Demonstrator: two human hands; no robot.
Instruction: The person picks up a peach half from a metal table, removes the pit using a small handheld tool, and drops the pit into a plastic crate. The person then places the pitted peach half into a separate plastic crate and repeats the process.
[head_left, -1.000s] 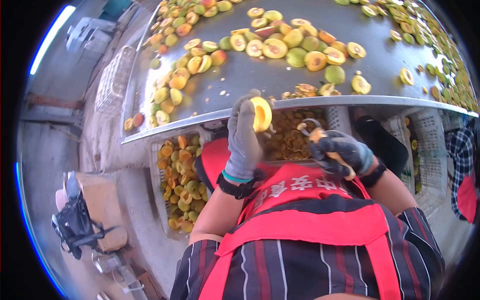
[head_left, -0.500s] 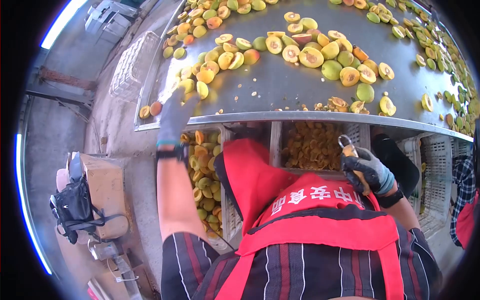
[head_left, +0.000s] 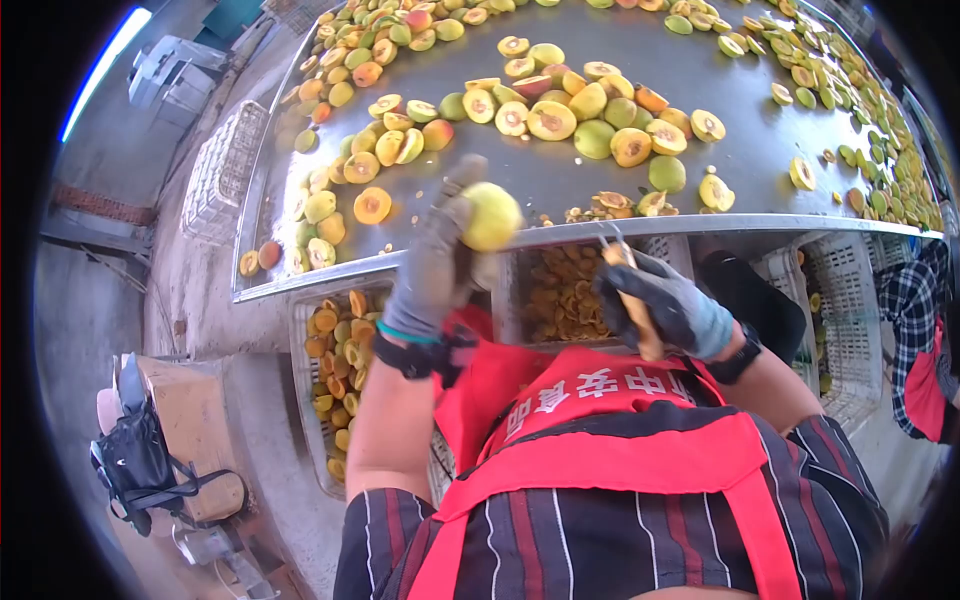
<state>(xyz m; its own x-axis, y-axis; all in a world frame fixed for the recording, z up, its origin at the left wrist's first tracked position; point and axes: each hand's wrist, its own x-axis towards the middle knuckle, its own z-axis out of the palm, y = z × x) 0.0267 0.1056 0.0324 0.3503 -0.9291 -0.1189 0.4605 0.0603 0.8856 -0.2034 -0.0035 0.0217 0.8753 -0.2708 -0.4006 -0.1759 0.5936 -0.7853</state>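
Note:
My left hand (head_left: 438, 245), in a grey glove blurred by motion, is closed around a yellow peach half (head_left: 492, 216), its rounded skin side toward the camera. It hovers over the near edge of the metal table (head_left: 480, 238). To its right, my gloved right hand (head_left: 668, 302) grips a pitting tool (head_left: 637, 305) with a wooden handle and a metal loop at its top end. Between the hands, below the table edge, a crate holds peach scraps (head_left: 565, 295). Cut peach halves (head_left: 552, 120) lie across the tabletop beyond both hands.
A crate of peach halves (head_left: 335, 370) stands below the table at left. Pit scraps (head_left: 612, 205) lie by the table's rim. A white crate (head_left: 225, 170) sits left of the table, a black bag (head_left: 148, 450) and cardboard box (head_left: 195, 420) lower left. Another person's plaid sleeve (head_left: 905, 310) shows at right.
My left hand has come back from the table's left side toward the middle, now with a peach half in it. My right hand with the pitting tool has moved inward and up.

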